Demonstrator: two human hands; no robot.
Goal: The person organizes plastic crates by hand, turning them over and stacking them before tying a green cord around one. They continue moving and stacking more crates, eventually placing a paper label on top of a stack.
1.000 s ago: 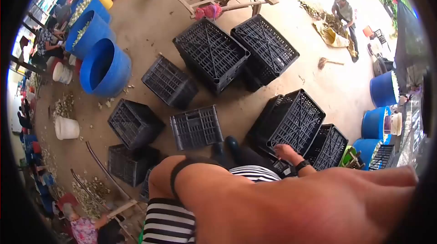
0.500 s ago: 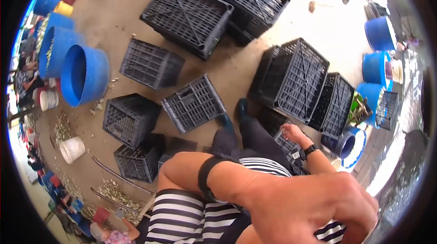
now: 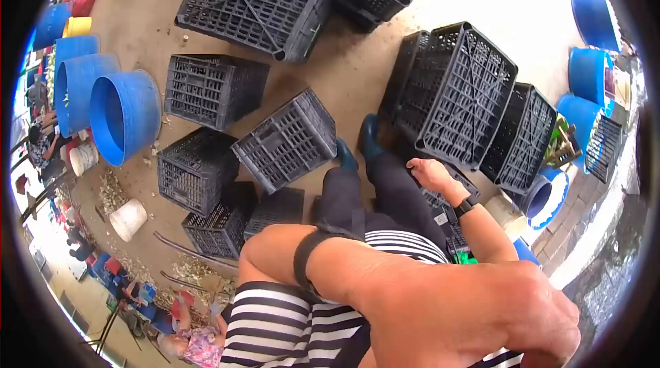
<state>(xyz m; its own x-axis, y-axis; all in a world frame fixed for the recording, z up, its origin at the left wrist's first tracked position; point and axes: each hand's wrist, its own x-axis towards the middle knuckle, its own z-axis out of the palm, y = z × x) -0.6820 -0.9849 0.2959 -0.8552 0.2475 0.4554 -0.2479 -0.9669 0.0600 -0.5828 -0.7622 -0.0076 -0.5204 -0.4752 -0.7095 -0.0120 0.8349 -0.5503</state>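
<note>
My left arm, with a black band near the elbow, crosses my striped shirt. My left hand is large in the foreground at lower right, knuckles bent and fingers hidden beneath it and past the picture's edge. My right hand, wearing a black watch, hovers beside my right thigh with fingers loosely bent and apart; nothing shows in them. Below it a black plastic crate is partly covered by my arm. A tilted black crate stands in front of my boots.
Large black crates lie ahead, and others stand to the right. Smaller crates stand on the left. Blue tubs line the left, with more blue tubs at right. A white bucket lies near scattered scraps. Several people work at lower left.
My view has shifted, so the crates ahead sit higher and more of my boots shows. My right hand appears slightly higher and further left. The left hand stays across the foreground.
</note>
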